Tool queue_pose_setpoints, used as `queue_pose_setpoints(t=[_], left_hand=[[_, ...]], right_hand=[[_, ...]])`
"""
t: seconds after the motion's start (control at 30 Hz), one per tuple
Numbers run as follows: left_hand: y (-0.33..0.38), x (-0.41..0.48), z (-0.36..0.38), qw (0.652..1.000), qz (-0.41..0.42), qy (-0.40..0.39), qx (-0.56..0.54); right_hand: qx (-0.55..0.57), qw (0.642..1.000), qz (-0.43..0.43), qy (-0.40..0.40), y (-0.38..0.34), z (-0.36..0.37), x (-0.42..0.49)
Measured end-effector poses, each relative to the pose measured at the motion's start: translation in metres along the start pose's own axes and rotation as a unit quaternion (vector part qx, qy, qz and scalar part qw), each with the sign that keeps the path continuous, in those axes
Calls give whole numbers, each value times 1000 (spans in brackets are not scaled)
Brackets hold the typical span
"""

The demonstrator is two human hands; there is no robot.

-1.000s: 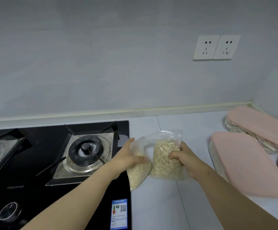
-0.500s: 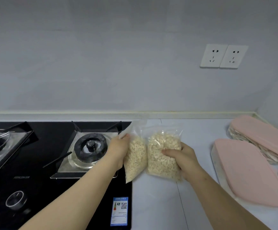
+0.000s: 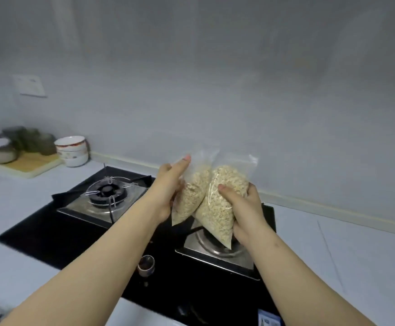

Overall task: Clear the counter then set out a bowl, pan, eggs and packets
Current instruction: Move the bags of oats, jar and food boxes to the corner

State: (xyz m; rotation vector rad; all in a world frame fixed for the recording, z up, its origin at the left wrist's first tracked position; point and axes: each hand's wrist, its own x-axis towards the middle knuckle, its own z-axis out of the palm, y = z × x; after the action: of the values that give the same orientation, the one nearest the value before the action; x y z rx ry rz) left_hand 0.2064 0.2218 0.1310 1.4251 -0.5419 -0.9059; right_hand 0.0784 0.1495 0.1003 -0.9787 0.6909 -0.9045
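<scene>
Over the hob (image 3: 74, 231), above its right burner (image 3: 215, 251), the left grip (image 3: 168, 191) clasps the first packet (image 3: 191, 196) by its flank. The right grip (image 3: 243, 212) squeezes the second packet (image 3: 224, 198) round its belly, and the bags touch. They look light, soft and slumping, the film likely slippery. Better to hold the full middle than the loose top.

Both forearms are stretched forward, bare, and raised above the hob (image 3: 38, 234). The left hand (image 3: 168, 189) is held over the hob's middle, its thumb straight and pointing up along the left packet (image 3: 191, 196), which is gripped against fingers hidden behind it. The right hand (image 3: 246, 212) is held above the hob's right side, its thumb pressed across the right packet (image 3: 227, 182) and its fingers wrapped round the back. The hands are held close together.
</scene>
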Motion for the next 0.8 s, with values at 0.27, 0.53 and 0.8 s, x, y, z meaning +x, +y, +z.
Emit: queue_pose_setpoints(t=[0.27,0.53,0.8], left_hand=[[12,-12,-218,993,56,68,80],[17,-5,-389,975,100,198,-17],[12,80,-513,953,79,294,-7]], right_hand=[[-39,993,35,-107,79,209,-13],[-62,977,68,-194,169,381,-18],[-130,967,64,-211,246,497,53]])
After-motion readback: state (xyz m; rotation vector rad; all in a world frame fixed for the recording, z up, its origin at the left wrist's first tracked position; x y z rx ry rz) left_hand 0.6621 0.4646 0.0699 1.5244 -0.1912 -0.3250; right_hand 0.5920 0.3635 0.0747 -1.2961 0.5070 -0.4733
